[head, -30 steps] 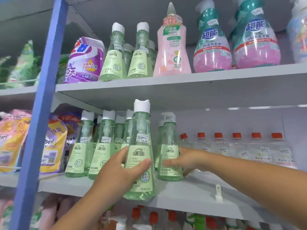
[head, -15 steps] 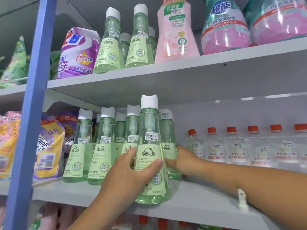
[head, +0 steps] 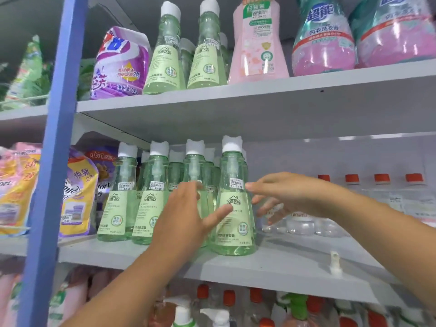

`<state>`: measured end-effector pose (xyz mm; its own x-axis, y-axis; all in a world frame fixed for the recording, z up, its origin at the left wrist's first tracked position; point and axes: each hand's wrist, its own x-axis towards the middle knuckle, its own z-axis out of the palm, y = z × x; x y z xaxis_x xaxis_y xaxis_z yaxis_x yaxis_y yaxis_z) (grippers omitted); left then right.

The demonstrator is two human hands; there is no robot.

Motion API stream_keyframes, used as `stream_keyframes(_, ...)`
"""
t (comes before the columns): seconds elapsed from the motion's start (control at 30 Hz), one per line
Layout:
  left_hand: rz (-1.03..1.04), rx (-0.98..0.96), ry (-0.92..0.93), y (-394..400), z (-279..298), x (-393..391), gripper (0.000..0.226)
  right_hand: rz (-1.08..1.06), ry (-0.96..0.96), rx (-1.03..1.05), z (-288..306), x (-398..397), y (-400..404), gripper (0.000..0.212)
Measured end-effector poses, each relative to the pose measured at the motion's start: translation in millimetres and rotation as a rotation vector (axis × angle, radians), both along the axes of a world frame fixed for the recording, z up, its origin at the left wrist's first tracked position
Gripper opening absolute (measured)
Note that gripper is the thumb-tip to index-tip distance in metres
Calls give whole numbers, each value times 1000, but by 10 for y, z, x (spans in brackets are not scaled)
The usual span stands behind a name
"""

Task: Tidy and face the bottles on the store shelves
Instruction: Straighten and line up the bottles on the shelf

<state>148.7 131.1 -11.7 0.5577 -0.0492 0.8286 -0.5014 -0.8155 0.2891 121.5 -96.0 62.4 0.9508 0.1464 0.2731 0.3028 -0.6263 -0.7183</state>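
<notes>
My left hand (head: pixel 186 218) is spread loosely in front of the row of green bottles on the middle shelf (head: pixel 278 263), fingers relaxed and gripping nothing, the thumb just brushing the label of the front green bottle (head: pixel 233 208). My right hand (head: pixel 280 194) reaches in from the other side with its fingers straight and fanned out, blurred, close beside that same bottle's shoulder but holding nothing; I cannot tell whether it touches. The bottle stands upright near the shelf's front edge, the rightmost of its row, label facing me: a clear cone-shaped body filled with pale green liquid, a white cap with two small ear-like points, a light green label with a little house logo, and a white price sticker reading 12.00 on the neck. To its left stand three matching bottles (head: pixel 151 199) with more behind them. To its right, behind my right hand, a line of clear bottles with red caps (head: pixel 351 180) runs along the shelf.
</notes>
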Motion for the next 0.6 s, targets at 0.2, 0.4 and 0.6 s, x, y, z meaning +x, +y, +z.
stream_keyframes(0.2,7,-42,178,427,-24,215,88,-41,1,-154,-369,-72,433,29)
stream_keyframes(0.4,-7,-40,22,457,-160,271,63,-177,-51,-90,-542,-26,528,25)
stream_keyframes(0.6,-27,-42,24,517,-224,385,75,-332,-105,-23,-765,65,725,68)
